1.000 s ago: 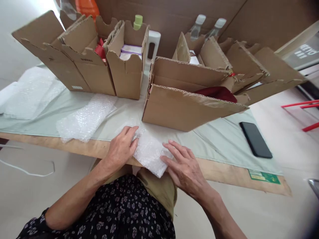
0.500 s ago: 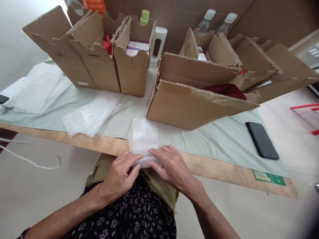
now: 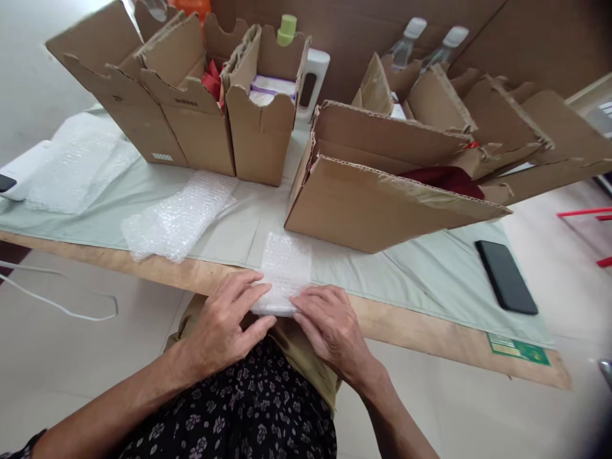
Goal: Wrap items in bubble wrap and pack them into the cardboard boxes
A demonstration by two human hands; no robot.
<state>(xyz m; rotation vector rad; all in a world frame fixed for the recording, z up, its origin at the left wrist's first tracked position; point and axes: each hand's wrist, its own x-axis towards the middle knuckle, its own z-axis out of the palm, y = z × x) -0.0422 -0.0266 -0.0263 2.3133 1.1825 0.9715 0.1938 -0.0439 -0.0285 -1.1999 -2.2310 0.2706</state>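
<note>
Pressing at the near end of a clear, folded bubble-wrap sheet (image 3: 287,258), the two bare hands meet at the front edge of the wooden surface (image 3: 406,325). The sheet's far part lies on the pale green cloth (image 3: 253,223); its folded end reaches the wooden border, before the lap. The left hand (image 3: 239,312) is half open, fingertips on the sheet's left side and thumb at the near fold; whether its grip pinches the plastic cannot be told. The right hand (image 3: 329,319) has a closer grip, the sheet's right corner caught between curled fingers and thumb.

Beyond stand brown cardboard boxes with scalloped rims. Of the left three, the outermost box (image 3: 124,121) hides its contents; the middle box (image 3: 198,134) holds a crumpled bright red item (image 3: 211,81); the third box (image 3: 258,140) holds white-and-purple packets (image 3: 272,87). Right of centre, a wide, low-fronted cardboard box (image 3: 373,207) contains dark red fabric (image 3: 442,180), and a narrow compartment behind it shows something small and white (image 3: 398,111). Two clear bottles with white caps (image 3: 404,46) rise behind. More bubble wrap (image 3: 176,213) lies to the left, and a black phone (image 3: 505,277) to the right.
</note>
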